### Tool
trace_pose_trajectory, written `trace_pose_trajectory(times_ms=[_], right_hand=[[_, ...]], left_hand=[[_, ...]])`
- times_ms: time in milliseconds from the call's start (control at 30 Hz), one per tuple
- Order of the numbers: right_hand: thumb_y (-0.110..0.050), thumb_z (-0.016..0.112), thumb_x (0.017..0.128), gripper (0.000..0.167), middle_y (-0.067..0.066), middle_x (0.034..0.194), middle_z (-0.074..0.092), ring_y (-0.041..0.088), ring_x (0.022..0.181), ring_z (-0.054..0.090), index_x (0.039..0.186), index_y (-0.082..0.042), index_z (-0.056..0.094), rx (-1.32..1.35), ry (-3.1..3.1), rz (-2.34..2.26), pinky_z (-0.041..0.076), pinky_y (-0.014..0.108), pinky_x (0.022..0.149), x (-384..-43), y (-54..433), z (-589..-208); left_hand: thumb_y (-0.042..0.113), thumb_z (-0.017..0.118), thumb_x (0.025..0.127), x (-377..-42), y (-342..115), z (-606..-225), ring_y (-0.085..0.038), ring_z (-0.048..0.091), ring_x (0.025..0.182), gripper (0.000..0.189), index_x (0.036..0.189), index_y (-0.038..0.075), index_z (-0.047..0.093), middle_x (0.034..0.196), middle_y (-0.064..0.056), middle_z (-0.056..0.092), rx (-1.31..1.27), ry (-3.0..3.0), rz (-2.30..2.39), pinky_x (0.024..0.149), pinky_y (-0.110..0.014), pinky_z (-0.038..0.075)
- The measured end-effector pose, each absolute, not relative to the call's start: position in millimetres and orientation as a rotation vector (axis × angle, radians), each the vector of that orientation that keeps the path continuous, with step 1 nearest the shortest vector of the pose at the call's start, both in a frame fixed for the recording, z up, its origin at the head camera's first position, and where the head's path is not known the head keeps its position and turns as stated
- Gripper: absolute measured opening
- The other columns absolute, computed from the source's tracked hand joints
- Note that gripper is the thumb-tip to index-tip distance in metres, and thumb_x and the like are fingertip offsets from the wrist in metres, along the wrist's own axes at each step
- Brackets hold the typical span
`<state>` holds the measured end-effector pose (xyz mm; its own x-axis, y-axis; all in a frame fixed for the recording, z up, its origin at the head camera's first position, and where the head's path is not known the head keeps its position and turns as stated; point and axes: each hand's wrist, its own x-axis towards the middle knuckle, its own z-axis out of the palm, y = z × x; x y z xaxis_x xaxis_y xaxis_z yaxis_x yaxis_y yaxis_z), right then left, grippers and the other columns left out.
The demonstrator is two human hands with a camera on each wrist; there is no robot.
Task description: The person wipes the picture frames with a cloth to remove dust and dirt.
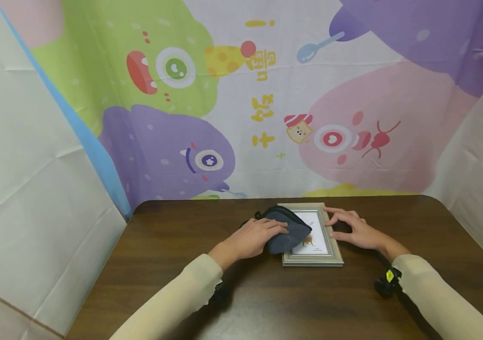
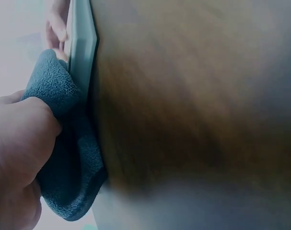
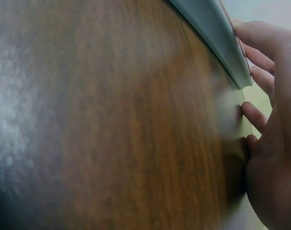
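A picture frame with a pale silvery border lies flat on the table, a small drawing and print on its white sheet. Across its left part is a bunched dark blue-grey cloth, which hides much of the picture. My left hand grips this cloth from the left; the left wrist view shows its fuzzy, folded surface against the frame's side. At the frame's right edge, my right hand touches the border with spread fingers and thumb. The right wrist view shows those fingers along the frame's edge.
The brown wood-grain table has rounded far corners. Behind it hangs a cloth backdrop printed with cartoon monsters. Pale panels stand at both sides. A dark wrist device sits at the right cuff.
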<state>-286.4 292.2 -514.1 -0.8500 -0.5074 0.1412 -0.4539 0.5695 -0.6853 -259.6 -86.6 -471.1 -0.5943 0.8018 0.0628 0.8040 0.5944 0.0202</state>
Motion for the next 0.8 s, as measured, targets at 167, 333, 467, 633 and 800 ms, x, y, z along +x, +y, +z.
trace_pose_trajectory(times_ms=[167, 333, 467, 633, 800], right_hand=[[-0.019, 0.084, 0.101, 0.019, 0.027, 0.177, 0.045, 0.048, 0.140, 0.041, 0.116, -0.023, 0.075, -0.833, 2.718, -1.161, 0.027, 0.076, 0.105, -286, 292, -515], [-0.020, 0.084, 0.101, 0.018, 0.027, 0.177, 0.045, 0.048, 0.140, 0.041, 0.116, -0.024, 0.075, -0.826, 2.725, -1.156, 0.027, 0.074, 0.104, -287, 293, -515], [-0.021, 0.084, 0.101, 0.018, 0.027, 0.177, 0.044, 0.048, 0.140, 0.041, 0.115, -0.025, 0.075, -0.829, 2.727, -1.150, 0.028, 0.073, 0.104, -288, 293, -516], [-0.022, 0.084, 0.101, 0.017, 0.027, 0.177, 0.044, 0.048, 0.140, 0.042, 0.115, -0.025, 0.074, -0.830, 2.735, -1.141, 0.028, 0.072, 0.103, -288, 294, -517], [-0.022, 0.083, 0.102, 0.017, 0.028, 0.177, 0.044, 0.049, 0.140, 0.041, 0.115, -0.025, 0.074, -0.833, 2.729, -1.141, 0.027, 0.073, 0.103, -289, 294, -518]], left_hand=[[-0.004, 0.073, 0.104, -244, -90, -469, -0.028, 0.061, 0.155, 0.064, 0.160, 0.022, 0.059, 0.174, 0.000, 0.056, -1.432, -2.774, -0.081, 0.113, -0.055, 0.062], [-0.005, 0.073, 0.103, -229, -92, -466, -0.027, 0.059, 0.158, 0.066, 0.162, 0.023, 0.057, 0.177, 0.001, 0.053, -1.472, -2.771, -0.043, 0.114, -0.055, 0.061], [-0.004, 0.074, 0.103, -219, -94, -465, -0.028, 0.057, 0.160, 0.068, 0.163, 0.023, 0.056, 0.178, 0.002, 0.051, -1.494, -2.771, -0.021, 0.115, -0.055, 0.061], [-0.003, 0.075, 0.103, -213, -95, -465, -0.029, 0.056, 0.161, 0.069, 0.164, 0.023, 0.055, 0.179, 0.001, 0.050, -1.520, -2.759, -0.007, 0.115, -0.056, 0.061], [-0.005, 0.076, 0.102, -215, -95, -467, -0.028, 0.056, 0.160, 0.073, 0.165, 0.024, 0.054, 0.179, 0.002, 0.050, -1.522, -2.768, -0.007, 0.114, -0.057, 0.061]])
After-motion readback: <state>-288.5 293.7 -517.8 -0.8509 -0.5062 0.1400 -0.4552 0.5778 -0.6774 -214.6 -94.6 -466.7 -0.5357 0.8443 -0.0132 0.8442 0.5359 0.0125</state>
